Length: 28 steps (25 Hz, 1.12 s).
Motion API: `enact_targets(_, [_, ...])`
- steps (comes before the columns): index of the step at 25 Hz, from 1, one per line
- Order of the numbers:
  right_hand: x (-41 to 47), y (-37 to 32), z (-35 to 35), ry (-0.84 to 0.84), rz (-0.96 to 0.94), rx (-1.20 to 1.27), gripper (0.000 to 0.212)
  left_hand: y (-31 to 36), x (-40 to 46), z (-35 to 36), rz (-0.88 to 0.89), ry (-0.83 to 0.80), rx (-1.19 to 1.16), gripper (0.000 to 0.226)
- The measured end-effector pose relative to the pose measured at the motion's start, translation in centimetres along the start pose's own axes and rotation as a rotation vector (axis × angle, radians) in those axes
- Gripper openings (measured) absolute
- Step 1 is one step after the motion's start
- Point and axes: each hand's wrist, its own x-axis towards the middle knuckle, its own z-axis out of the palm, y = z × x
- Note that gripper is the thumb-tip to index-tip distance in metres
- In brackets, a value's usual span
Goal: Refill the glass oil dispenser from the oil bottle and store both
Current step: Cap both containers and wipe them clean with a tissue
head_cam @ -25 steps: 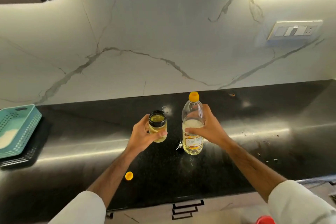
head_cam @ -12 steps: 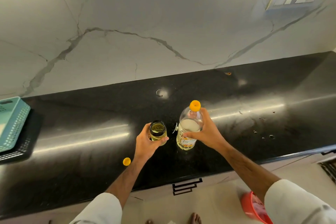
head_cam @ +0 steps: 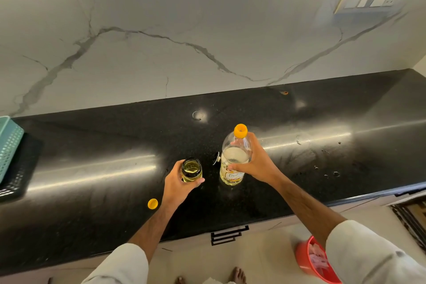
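With the left hand wrapped around the open dispenser and the right hand clamped on the upright bottle just right of it, pouring seems next: tip the spout over the dispenser's mouth.

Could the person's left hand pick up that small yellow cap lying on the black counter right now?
Probably not yet: the left hand is wrapped around the glass oil dispenser. The small yellow cap lies unobstructed beside that wrist.

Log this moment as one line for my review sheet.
left hand: grips open glass dispenser | right hand: grips oil bottle standing on counter | loose yellow cap: on counter
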Motion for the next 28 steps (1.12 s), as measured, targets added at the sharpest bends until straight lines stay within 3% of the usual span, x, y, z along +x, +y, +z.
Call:
enact_targets(15, [-0.2, 0.9, 0.3, 0.005, 0.025, 0.065, 0.095, -1.2, 0.4, 0.1, -0.029, -0.055, -0.054, 0.072])
enact_targets(19, [-1.8, 2.0, 0.6, 0.117, 0.044, 0.052, 0.105, -2.1, 0.2, -0.4, -0.043, -0.121, -0.023, 0.104])
enact_targets(21, [-3.7, 2.8, 1.3, 0.249, 0.106, 0.073, 0.097, -2.1, -0.5, -1.0, -0.029, -0.122, 0.044, 0.117])
enact_targets(24, [-7.4, 4.0, 3.7, 0.409, 0.205, 0.147, 0.062, -1.9, -2.5, -2.8, 0.077, -0.061, 0.194, 0.106])
enact_targets(26, [-9.0, 4.6, 6.1, 0.351, 0.237, 0.131, 0.042, -2.6, -4.0, -4.5, 0.115, 0.041, 0.301, 0.089])
enact_targets(28, [-9.7, 5.0, 8.7, 0.187, 0.25, 0.065, 0.035, -3.8, -5.0, -6.3, 0.056, 0.111, 0.398, 0.077])
